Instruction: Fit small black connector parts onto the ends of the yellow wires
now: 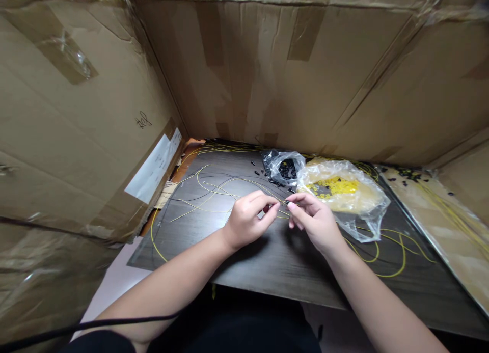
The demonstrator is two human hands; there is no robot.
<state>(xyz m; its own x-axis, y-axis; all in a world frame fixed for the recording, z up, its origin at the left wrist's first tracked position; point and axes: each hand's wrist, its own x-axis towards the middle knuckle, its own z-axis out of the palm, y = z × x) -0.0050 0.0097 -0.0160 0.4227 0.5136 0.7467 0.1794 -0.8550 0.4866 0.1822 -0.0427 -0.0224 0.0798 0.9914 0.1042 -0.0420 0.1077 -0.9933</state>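
- Roughly level, the yellow wire (281, 214) runs left to right between the two hands, its long axis parallel to the near counter edge.
- Its right end meets a small black piece (287, 202); whether the wire is already inside it is too small to tell.
- The left hand (248, 220) has thumb and fingers closed together on the wire, just left of that piece.
- The right hand (311, 218) pinches the black piece at its fingertips, which nearly touch those of the left hand.
- Both hands hover over the middle of the dark counter (267, 264), with bare surface nearer the body.
- Loose yellow wires (206, 190) sprawl to the left and trail right past the right wrist.
- Just beyond the hands lie a clear bag of black pieces (284, 167) and, to its right, a bag of yellow pieces (344, 190).
- Cardboard walls (305, 78) close off the left, far and right sides.
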